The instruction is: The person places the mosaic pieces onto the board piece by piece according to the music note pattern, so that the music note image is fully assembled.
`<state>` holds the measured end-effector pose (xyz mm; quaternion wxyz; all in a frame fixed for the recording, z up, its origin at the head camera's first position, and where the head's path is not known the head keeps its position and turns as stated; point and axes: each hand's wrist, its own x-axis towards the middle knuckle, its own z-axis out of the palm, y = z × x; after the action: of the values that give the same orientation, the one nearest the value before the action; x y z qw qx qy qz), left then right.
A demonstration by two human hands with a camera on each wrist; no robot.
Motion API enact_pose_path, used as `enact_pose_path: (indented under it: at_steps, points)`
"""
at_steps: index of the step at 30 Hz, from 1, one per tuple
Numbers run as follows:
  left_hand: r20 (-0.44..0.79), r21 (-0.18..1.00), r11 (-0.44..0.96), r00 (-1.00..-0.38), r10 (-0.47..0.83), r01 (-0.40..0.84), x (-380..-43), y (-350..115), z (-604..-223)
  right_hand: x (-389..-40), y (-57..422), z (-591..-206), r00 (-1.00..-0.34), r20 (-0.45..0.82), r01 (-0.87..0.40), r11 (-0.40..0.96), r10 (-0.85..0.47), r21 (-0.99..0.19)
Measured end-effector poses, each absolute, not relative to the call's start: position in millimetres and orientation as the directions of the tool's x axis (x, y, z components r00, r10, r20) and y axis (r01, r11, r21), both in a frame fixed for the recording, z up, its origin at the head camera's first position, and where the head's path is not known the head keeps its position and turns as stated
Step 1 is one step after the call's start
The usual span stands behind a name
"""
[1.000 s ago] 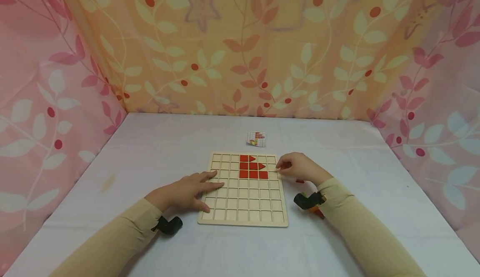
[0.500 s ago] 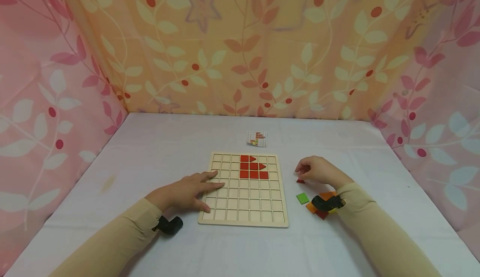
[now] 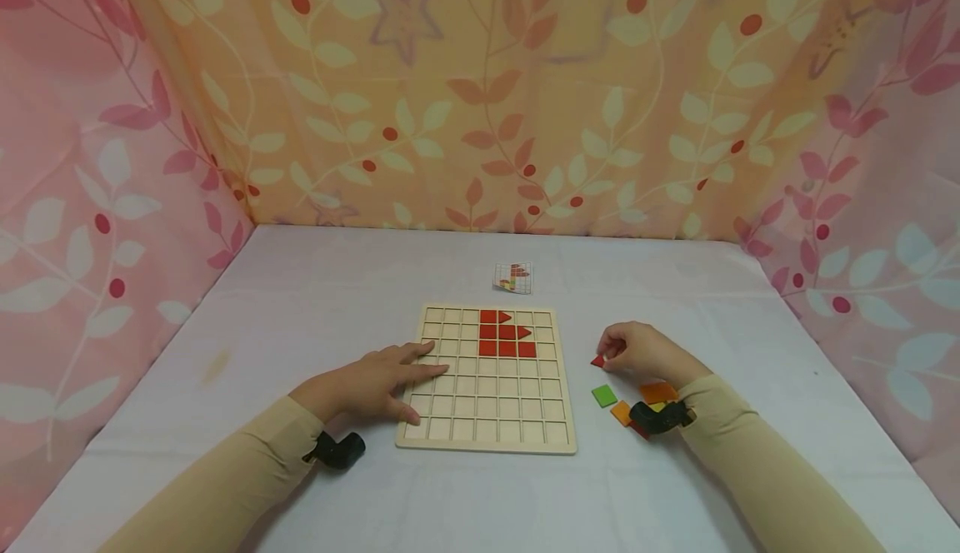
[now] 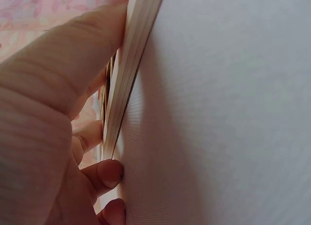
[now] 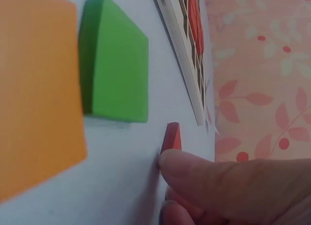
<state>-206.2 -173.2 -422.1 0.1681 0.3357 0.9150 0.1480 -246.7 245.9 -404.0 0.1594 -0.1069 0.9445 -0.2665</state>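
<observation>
A pale wooden grid board [image 3: 487, 407] lies on the table with several red tiles [image 3: 507, 332] set in its upper cells, some square and some pointed. My left hand [image 3: 375, 380] rests with spread fingers on the board's left edge; in the left wrist view the thumb [image 4: 73, 50] lies along the board's side. To the right of the board, my right hand [image 3: 637, 351] pinches a small red triangular tile [image 3: 597, 361] between thumb and fingers, low at the tabletop. In the right wrist view the thumb covers part of that red tile [image 5: 171, 137].
Near the right wrist lie a green square tile [image 3: 603, 396], an orange tile [image 3: 621, 412] and further orange, yellow and red pieces, partly hidden by the black wrist camera [image 3: 660, 416]. A small printed pattern card [image 3: 513, 277] lies behind the board. Patterned cloth walls surround the table.
My right hand has moved from the board's right edge out to the right and down, and now pinches the red triangular tile. The left hand has stayed still.
</observation>
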Motion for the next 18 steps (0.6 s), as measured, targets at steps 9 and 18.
enact_pose_path:
  at_steps: [9,18]
  points:
    - [-0.213,0.385,0.732,-0.718,0.663,0.562,-205.5,-172.6,-420.7,-245.1,244.4,-404.5,-0.914,-0.244,-0.150,0.829,-0.324,-0.539]
    - [-0.211,0.381,0.735,-0.721,0.660,0.561,-205.6,-172.8,-421.1,-246.0,240.6,-398.7,-0.923,-0.219,-0.165,0.838,-0.318,-0.519]
